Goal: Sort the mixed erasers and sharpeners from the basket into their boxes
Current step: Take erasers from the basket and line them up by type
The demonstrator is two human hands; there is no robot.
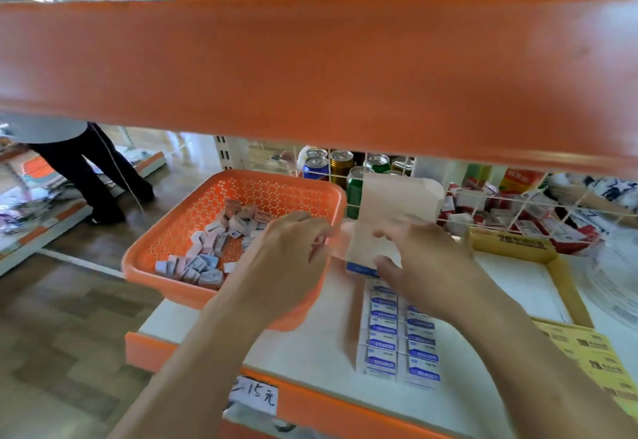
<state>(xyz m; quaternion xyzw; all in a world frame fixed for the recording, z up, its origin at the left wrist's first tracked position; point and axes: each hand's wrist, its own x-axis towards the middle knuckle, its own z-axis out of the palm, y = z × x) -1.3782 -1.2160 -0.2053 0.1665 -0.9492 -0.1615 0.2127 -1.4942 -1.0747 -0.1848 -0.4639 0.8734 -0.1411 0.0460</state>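
An orange perforated basket (207,217) sits on the white shelf and holds several small pink and blue sharpeners (203,262). To its right lies an open eraser box (360,331) with two rows of blue-wrapped erasers (402,335), its brown lid (397,203) standing up at the far end. My left hand (286,266) hovers over the basket's right rim, fingers curled, pinching a small blurred pink piece (319,241). My right hand (424,266) is spread over the far end of the box, holding nothing.
An orange upper shelf edge (310,69) crosses the view above my hands. Drink cans (340,162) stand behind a wire grid (483,203). A yellow cardboard tray (566,286) and red-white packs (559,231) are at right. A person's legs (89,176) stand at left.
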